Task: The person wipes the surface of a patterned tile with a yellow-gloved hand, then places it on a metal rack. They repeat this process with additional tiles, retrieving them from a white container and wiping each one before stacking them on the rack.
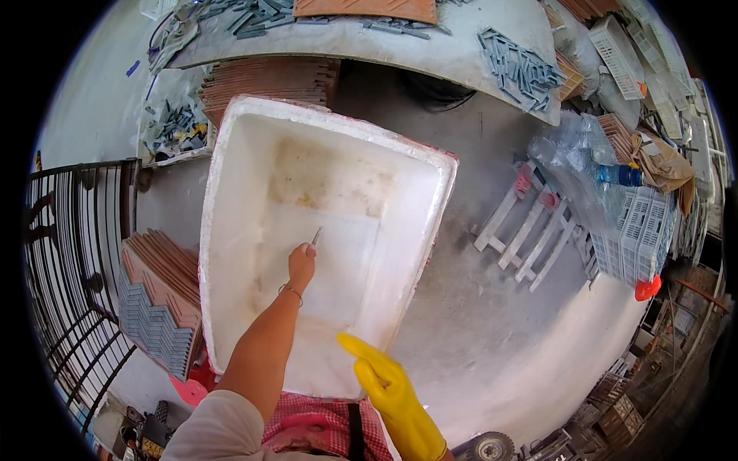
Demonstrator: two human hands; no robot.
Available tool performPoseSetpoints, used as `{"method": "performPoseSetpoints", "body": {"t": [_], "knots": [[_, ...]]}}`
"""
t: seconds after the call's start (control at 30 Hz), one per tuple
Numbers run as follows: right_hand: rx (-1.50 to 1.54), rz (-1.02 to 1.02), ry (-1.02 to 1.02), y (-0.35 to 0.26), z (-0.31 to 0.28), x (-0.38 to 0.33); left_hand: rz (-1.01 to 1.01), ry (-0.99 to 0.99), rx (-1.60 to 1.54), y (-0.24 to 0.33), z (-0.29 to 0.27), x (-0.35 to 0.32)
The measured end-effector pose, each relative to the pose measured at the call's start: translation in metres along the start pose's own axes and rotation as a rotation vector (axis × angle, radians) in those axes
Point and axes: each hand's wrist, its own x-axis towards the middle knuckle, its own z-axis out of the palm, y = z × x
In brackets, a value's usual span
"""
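A large white expanded-foam box (pixel 254 154), rectangular, open-topped and stained brownish on its inner floor, stands tilted up in front of the person over the pale grey concrete floor (pixel 492 330), its near edge low by the red-checked apron (pixel 323 415). The bare left hand (pixel 301 260) reaches deep inside, fingers closed in a pinch around a thin grey metal blade or scraper (pixel 316 235) whose tip rests against the inner bottom. The right hand (pixel 378 374), in a yellow rubber glove, lies with fingers stretched out flat along the box's near rim, steadying it. Foam of this kind is likely very light and stiff but brittle: the walls would crumble or snap under a hard squeeze, and the blade could gouge it. It is best held by the thick rim or with flat palms on the outer walls, not by a corner. Stacks of terracotta and grey tile sheets (pixel 157 296) sit to the left, white plastic crates (pixel 634 230) to the right.
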Motion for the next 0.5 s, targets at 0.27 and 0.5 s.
{"method": "performPoseSetpoints", "body": {"t": [0.27, 0.5], "knots": [[-0.209, -0.223, 0.033, -0.024, -0.017, 0.074, 0.056, -0.023, -0.259, 0.022, -0.011, -0.026], [-0.259, -0.173, 0.099, -0.073, 0.004, 0.140, -0.034, 0.123, -0.176, 0.022, 0.003, -0.023]]}}
